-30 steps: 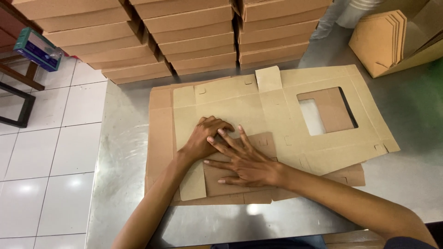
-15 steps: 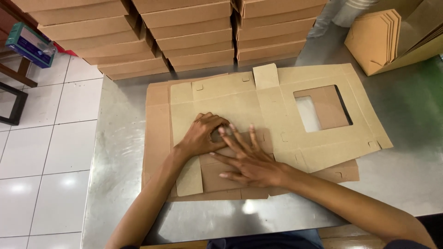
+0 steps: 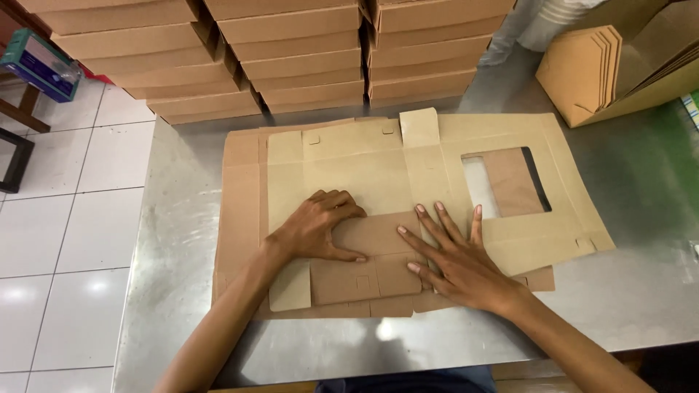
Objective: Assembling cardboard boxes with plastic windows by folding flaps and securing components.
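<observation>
Both hands pressed flat on a die-cut cardboard blank near the bench's front edge.

Since the earlier frame the left hand had uncurled and slid leftward, fingers bent on a folded flap; the right hand lay spread, palm down, gripping nothing. The flat brown box blank, with its window cutout, lay atop more sheets at the steel bench middle. Along the far edge stood stacked folded boxes; a carton of cardboard pieces filled the far right corner.
</observation>
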